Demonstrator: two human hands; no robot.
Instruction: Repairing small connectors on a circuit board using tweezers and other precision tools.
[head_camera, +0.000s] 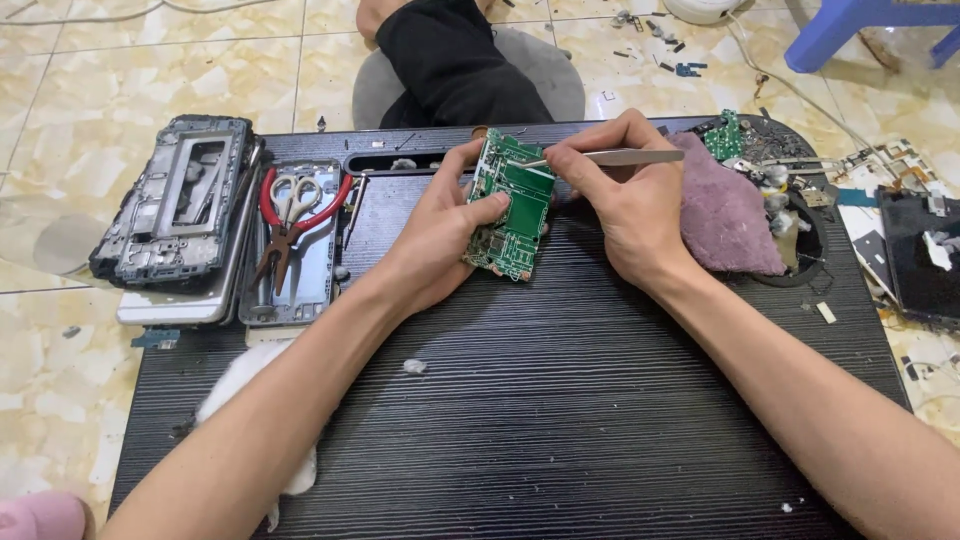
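Both my hands on a green circuit board, tweezers at its top edge.

My left hand (440, 235) is closed round the green circuit board (510, 205), thumb across its face, fingers behind, holding it tilted above the middle of the black ribbed table (560, 420). My right hand (620, 205) is pinched shut on metal tweezers (610, 157), tip touching the board's upper edge. Just right of that hand lies a mauve cloth (725, 215), nearly touching; past it a clutter of small parts (790, 195) runs to the table's right edge. On the left a stack of phone frames (180, 205) overhangs the left edge, with red-handled pliers and scissors (295, 215) in a tray beside it. The near half of the table is open apart from my forearms, a white wad (290, 475) and a fluff speck (414, 366).
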